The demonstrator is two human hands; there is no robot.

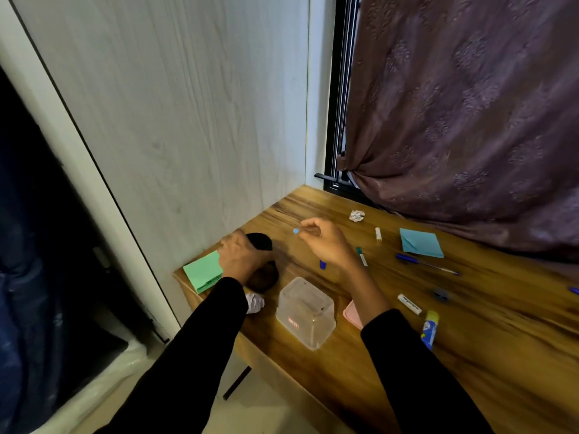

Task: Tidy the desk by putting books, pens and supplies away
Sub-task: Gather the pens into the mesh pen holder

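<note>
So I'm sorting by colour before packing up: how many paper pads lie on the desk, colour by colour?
Green pad, partly under the left hand: 1
Blue pad, near the curtain: 1
Pink pad, mostly hidden by the right forearm: 1
Total: 3

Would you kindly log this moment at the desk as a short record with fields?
left hand: gripping a black cup
right hand: raised, pinching a small blue piece
clear plastic box: near the front edge, between the arms
green notes: at the left corner
blue notes: near the curtain
loose items: blue pen, glue stick, crumpled paper
</note>
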